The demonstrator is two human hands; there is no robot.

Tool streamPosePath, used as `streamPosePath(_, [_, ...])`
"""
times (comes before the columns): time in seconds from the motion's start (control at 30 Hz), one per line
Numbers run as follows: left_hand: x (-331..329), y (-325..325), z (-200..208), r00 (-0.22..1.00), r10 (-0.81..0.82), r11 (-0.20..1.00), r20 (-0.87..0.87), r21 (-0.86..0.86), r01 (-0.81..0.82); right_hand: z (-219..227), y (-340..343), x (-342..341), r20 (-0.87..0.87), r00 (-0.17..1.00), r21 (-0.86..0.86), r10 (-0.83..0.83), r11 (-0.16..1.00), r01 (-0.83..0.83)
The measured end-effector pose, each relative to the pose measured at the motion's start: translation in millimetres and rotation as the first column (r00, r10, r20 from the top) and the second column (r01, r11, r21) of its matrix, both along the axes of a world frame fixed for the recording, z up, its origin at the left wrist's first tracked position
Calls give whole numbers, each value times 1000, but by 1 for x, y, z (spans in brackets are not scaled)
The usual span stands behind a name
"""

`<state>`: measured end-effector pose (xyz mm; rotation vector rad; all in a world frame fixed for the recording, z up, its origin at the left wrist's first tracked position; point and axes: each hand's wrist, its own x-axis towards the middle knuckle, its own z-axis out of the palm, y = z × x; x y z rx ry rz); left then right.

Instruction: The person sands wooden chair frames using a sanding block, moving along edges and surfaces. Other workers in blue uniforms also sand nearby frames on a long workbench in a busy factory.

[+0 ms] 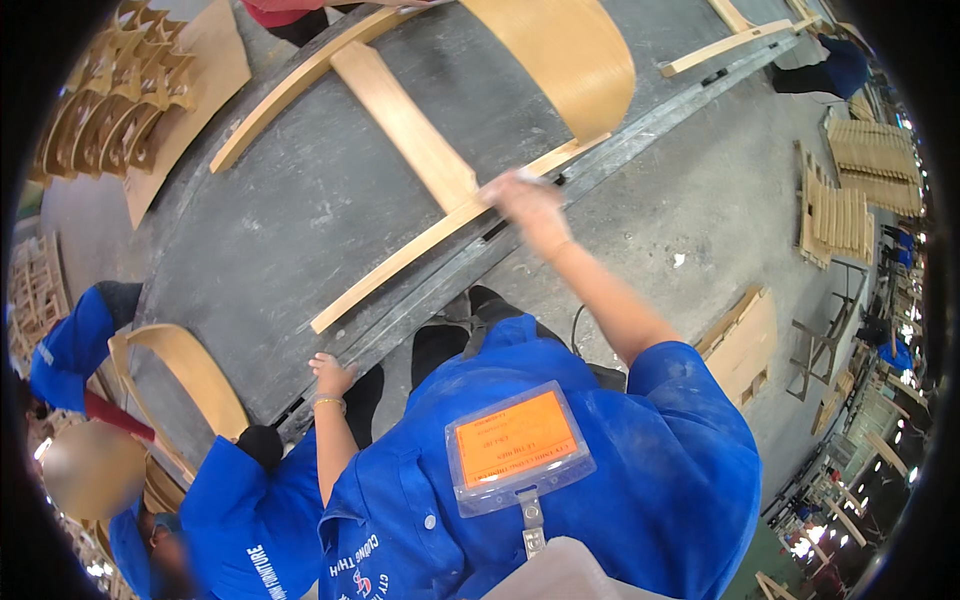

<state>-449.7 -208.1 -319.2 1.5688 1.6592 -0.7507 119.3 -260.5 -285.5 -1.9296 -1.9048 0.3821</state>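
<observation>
A light wooden chair frame (405, 130) lies on the grey work table (270, 240), with a curved plywood backrest (570, 60) at its far right. My right hand (528, 208), smeared by motion, presses on the near rail (390, 262) where the crosspiece (410, 125) meets it. Something whitish shows under its fingers, too blurred to name. By the table's near edge, left of the rail's end, my left hand (332, 376) rests with its fingers a little apart, holding nothing.
At the left, co-workers in blue shirts (250, 510) stand near another curved chair part (190, 370). Curved plywood pieces (120, 110) are stacked at the far left. Wooden parts (835, 215) and a flat panel stack (740, 340) stand on the floor at right.
</observation>
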Motion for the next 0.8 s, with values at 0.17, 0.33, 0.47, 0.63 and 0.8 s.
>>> streamPosePath(0.17, [-13, -13, 4, 998, -25, 999, 62, 45, 22, -27, 8, 22, 229, 844, 252, -486, 867, 431])
streamPosePath(0.33, [2, -8, 5, 1000, -4, 1000, 11, 15, 4, -64, 15, -192, -52, 995, 193, -80, 977, 88])
streamPosePath(0.47, [6, -10, 9, 1000, -23, 999, 8, 41, 22, -44, 29, -323, -89, 969, 123, 231, 968, -220])
streamPosePath(0.63, [3, -22, 15, 997, -31, 991, 71, 129, 22, -17, 27, -227, 91, 994, 308, 59, 948, -84])
streamPosePath(0.8, [3, -33, 19, 990, -25, 978, 141, 207, -5, -22, 7, -134, 179, 942, 232, -283, 943, 239])
